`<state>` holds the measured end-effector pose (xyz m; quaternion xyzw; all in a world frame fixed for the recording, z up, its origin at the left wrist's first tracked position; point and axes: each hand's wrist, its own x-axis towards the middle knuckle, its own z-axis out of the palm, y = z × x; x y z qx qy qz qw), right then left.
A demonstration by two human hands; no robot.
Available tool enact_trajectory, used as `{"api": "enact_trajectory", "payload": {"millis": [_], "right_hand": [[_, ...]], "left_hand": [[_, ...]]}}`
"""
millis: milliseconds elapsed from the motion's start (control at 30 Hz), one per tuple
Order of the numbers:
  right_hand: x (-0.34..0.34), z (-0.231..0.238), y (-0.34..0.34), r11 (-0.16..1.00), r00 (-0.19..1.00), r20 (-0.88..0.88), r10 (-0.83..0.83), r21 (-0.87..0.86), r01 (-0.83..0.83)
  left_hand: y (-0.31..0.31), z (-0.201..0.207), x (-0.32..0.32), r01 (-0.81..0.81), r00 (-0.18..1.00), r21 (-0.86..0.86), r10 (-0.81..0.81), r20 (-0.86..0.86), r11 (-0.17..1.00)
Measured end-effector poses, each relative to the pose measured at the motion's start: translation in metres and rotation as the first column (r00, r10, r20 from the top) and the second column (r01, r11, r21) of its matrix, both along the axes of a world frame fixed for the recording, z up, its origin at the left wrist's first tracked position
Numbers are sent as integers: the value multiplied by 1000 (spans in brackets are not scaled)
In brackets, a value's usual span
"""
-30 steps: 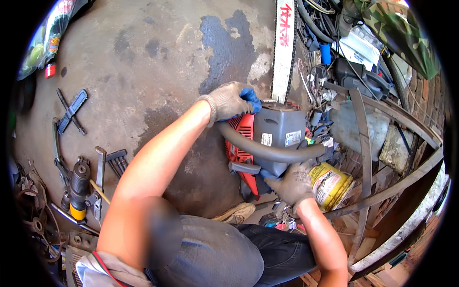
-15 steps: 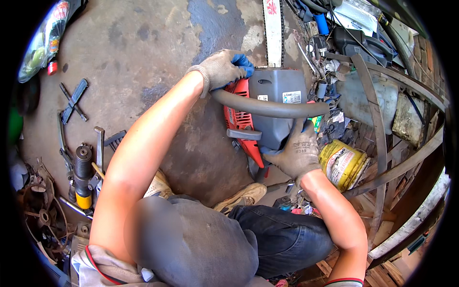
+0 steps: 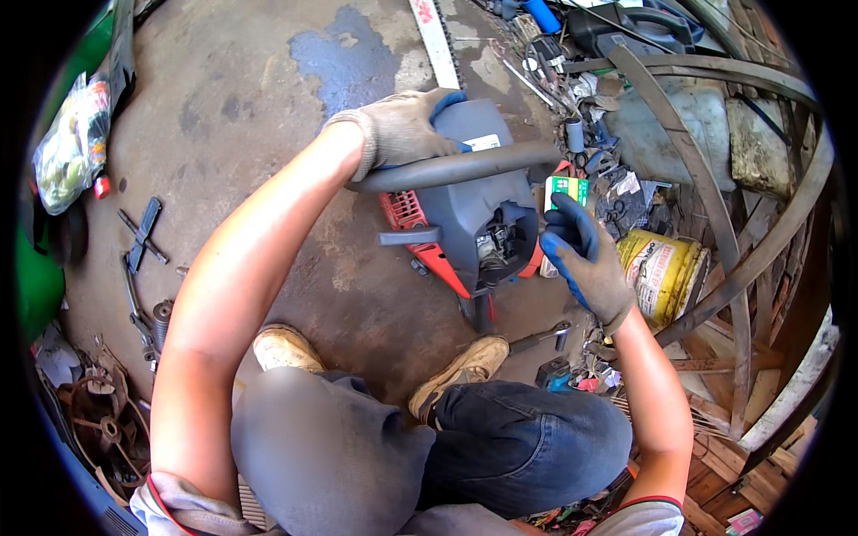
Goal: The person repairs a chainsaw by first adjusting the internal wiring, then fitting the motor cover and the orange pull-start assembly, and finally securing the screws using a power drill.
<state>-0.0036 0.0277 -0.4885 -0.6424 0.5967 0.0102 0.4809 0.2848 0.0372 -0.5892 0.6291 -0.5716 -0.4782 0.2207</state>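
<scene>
An orange-red and grey chainsaw [image 3: 447, 210] stands on the floor in front of me, its guide bar [image 3: 435, 43] pointing away. My left hand [image 3: 402, 134], in a grey glove with blue palm, grips the front left of the saw's grey top cover; some fingertips are hidden. Across the cover arches the dark handle bar [image 3: 465, 166]. A dark opening at the cover's near end shows engine parts [image 3: 492, 250]. To the right of it, apart from the saw, my gloved right hand [image 3: 594, 263] hovers with fingers bent and spread, nothing visible in it.
A yellow tin [image 3: 666, 277], small parts and curved metal strips [image 3: 693, 152] crowd the right side. A ratchet-like tool [image 3: 541, 338] lies near my right shoe. Hand tools [image 3: 141, 237] and a plastic bag [image 3: 71, 147] lie at left. A rusty wheel [image 3: 109, 429] stands lower left.
My right hand has come off the saw's near end, which now shows an opening with engine parts. My left hand has shifted onto the cover. The view has turned slightly.
</scene>
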Motion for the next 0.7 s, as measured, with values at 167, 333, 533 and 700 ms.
{"api": "enact_trajectory", "payload": {"millis": [167, 333, 533, 700], "right_hand": [[-35, -7, 28, 886, 926, -71, 372, -269, -377], [-14, -21, 55, 692, 812, -229, 537, -431, -579], [-5, -43, 48, 738, 850, -172, 497, -432, -519], [-3, -59, 22, 687, 844, -54, 534, -554, -470]], "left_hand": [[-7, 1, 3, 40, 986, 119, -20, -168, 992], [-6, 16, -4, -17, 994, 184, 36, -99, 983], [37, 85, -42, -185, 983, -450, 165, -85, 874], [76, 56, -79, 377, 849, -293, -202, 487, 879]]}}
